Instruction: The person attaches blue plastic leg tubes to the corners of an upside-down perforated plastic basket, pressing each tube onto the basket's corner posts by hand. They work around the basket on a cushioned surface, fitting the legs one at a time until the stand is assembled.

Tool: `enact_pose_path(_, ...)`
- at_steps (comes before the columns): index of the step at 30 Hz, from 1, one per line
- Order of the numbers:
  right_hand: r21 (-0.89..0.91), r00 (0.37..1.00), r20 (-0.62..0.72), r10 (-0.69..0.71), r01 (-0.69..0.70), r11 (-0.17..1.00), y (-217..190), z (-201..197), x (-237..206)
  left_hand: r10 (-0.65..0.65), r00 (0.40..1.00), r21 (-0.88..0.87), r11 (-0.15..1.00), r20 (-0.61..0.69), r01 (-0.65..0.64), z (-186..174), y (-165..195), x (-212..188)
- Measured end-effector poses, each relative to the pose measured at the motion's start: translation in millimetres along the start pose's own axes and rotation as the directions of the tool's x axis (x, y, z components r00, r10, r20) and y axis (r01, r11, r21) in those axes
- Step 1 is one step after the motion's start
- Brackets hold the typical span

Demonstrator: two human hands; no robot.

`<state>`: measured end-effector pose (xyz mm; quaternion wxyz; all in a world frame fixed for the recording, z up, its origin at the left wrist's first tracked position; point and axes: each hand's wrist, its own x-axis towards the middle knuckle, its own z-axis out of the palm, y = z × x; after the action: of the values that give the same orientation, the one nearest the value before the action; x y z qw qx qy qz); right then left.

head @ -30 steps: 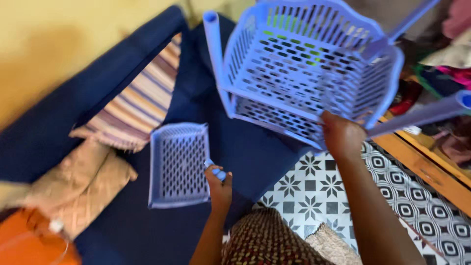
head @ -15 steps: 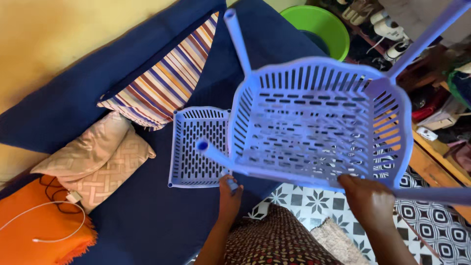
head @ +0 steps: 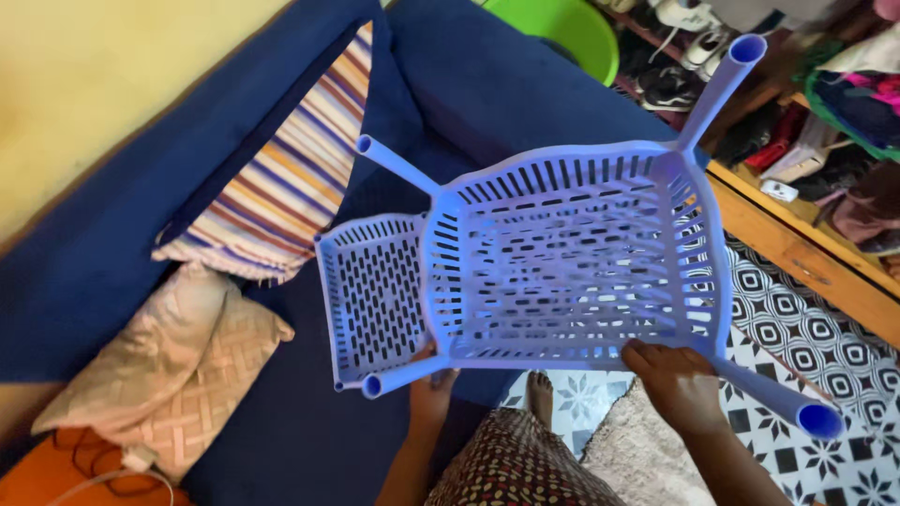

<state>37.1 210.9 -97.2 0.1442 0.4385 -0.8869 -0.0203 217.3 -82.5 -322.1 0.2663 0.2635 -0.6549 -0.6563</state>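
right hand (head: 677,384) gripping the near rim of the blue basket (head: 572,262), fingers curled over the edge by the near-right corner, holding it up. left hand (head: 431,379) closed on the near-left corner of the same basket, mostly hidden under the rim and the leg tube there, thumb side just showing. basket is a perforated plastic tray with four hollow tube legs sticking out at its corners, tilted so its inside faces the camera, held in the air above the person's lap and the edge of the sofa. patterned skirt (head: 516,464) and a bare foot (head: 539,394) below it, black and white tiled floor (head: 844,450) to the right. second blue perforated tray (head: 370,290) lies flat on the dark blue sofa (head: 141,281) just left of the held basket, partly overlapped by it. beige quilted cushion (head: 178,365) further left on the sofa, white cable (head: 131,468) near it. striped cushion (head: 281,187) leaning behind. green tub (head: 562,28) at the far end, shoes (head: 670,84) and a wooden shelf (head: 797,253) with clothes on the right
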Motion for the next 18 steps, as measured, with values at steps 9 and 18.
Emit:
enact_pose_path(9, 0.054, 0.976, 0.015, 0.215, -0.216, 0.975, -72, 13, -15, -0.194, 0.976, 0.084, 0.979, 0.098, 0.186, -41, 5, 54)
enact_pose_path(18, 0.059, 0.926, 0.209, 0.313, -0.332, 0.941, -91, 47, -56, 0.047, 0.973, 0.319, 0.940, 0.225, -0.120, -55, 3, 56)
